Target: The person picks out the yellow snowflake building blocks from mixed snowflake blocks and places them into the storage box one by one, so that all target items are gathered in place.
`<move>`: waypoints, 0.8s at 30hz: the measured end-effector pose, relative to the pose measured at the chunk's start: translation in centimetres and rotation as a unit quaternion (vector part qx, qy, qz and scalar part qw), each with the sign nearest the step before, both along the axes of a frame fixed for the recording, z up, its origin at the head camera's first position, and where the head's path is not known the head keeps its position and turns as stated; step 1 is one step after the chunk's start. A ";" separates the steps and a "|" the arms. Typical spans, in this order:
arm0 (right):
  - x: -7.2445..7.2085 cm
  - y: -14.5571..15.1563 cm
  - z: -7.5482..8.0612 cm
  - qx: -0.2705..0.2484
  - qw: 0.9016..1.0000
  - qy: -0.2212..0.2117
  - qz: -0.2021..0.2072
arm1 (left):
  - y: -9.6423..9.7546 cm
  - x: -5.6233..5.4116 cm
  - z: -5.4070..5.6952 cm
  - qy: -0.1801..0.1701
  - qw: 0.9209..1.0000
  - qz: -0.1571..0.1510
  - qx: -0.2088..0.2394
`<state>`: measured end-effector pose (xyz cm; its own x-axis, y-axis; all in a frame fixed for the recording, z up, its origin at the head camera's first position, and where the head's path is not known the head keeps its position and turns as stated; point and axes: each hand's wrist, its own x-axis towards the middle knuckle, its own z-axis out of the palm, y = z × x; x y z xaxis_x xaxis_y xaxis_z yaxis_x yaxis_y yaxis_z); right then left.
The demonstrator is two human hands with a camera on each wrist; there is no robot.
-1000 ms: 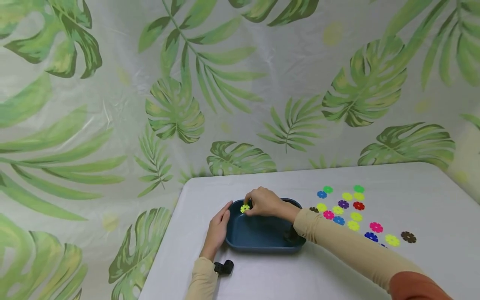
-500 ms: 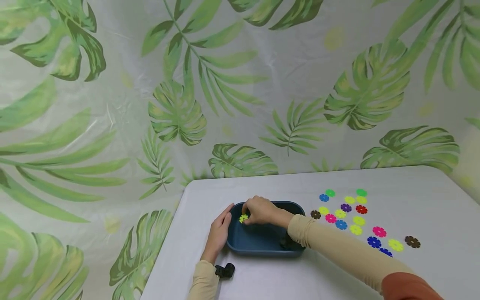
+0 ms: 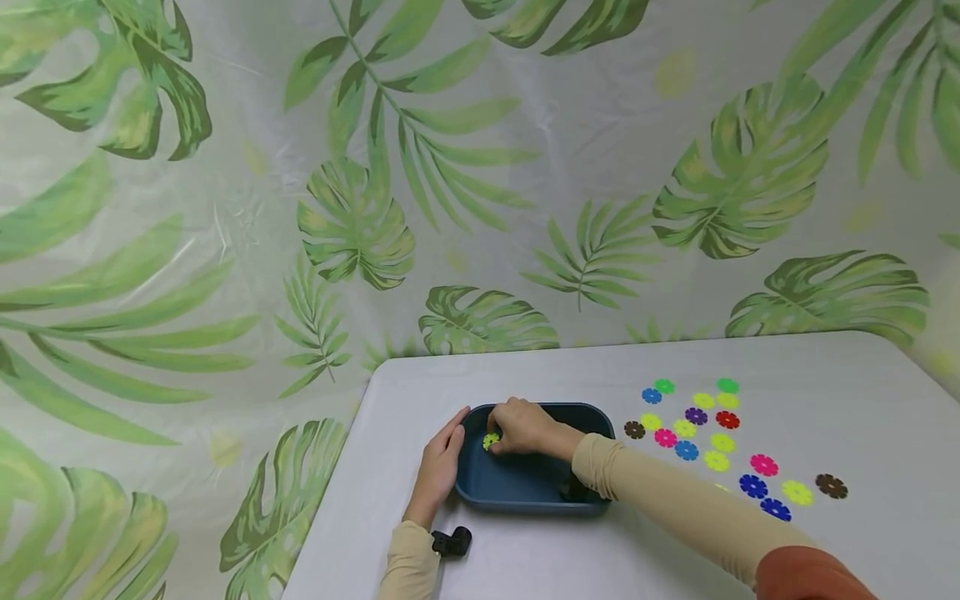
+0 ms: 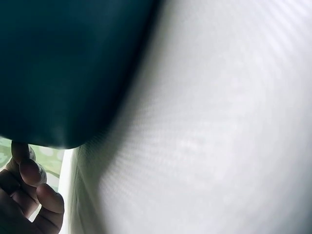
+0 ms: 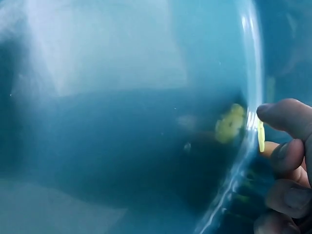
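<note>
A dark blue rectangular tray (image 3: 517,482) with rounded corners stands on the table. My right hand (image 3: 525,427) reaches down into its left part and pinches a yellow-green notched plastic disc (image 3: 490,442) between thumb and finger. Seen edge-on in the right wrist view, the yellow disc (image 5: 261,136) is close to the tray's inner wall, and a yellow flower-shaped reflection shows on the glossy surface. My left hand (image 3: 437,468) rests along the tray's left outer side, fingers stretched toward the far corner. In the left wrist view, its fingertips (image 4: 33,173) show at the tray's corner.
Several notched discs in yellow, pink, blue, green, red, purple and brown lie scattered right of the tray, such as a red disc (image 3: 727,419) and a brown disc (image 3: 831,486). A leaf-patterned sheet (image 3: 480,167) hangs behind the white-covered table (image 3: 427,379).
My right hand has lowered a little into the tray with the yellow disc in its pinch. The left hand has stayed at the tray's side. The head view has shifted slightly.
</note>
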<state>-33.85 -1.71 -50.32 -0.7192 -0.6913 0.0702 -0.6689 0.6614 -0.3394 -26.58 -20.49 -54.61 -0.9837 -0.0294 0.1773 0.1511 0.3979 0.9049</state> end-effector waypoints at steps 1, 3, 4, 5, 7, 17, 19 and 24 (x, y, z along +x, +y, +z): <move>-0.1 0.0 -0.1 0.001 1.000 0.001 -0.001 | 0.0 0.0 0.0 0.001 1.000 -0.001 0.000; -0.1 -0.1 -0.3 0.003 1.000 0.005 -0.002 | 0.0 0.0 0.0 0.004 1.000 -0.002 -0.001; -0.1 -0.2 -0.4 0.004 1.000 0.008 -0.004 | 0.0 0.0 0.0 0.004 1.000 -0.002 -0.002; -0.2 -0.3 -0.5 0.005 1.000 0.009 -0.006 | 0.0 0.0 0.1 0.005 1.000 -0.002 -0.003; -0.2 -0.3 -0.7 0.004 1.000 0.011 -0.010 | 0.0 0.0 0.0 0.005 1.000 -0.002 -0.005; 0.1 -0.4 -1.5 -0.010 1.000 -0.006 -0.011 | 0.2 0.2 -0.2 -0.003 1.000 0.003 -0.008; 0.1 -0.4 -1.5 -0.015 1.000 -0.004 -0.011 | 0.2 0.2 -0.2 -0.003 1.000 0.003 -0.007; 0.0 -0.2 -1.4 -0.035 0.999 -0.005 -0.011 | 0.2 0.0 -0.1 -0.004 1.000 0.006 -0.002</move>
<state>-33.81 -1.93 -51.73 -0.7349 -0.6690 0.1110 -0.6511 0.6503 -0.3914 -26.57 -20.34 -54.71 -0.9847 -0.0414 0.1695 0.1388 0.4027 0.9047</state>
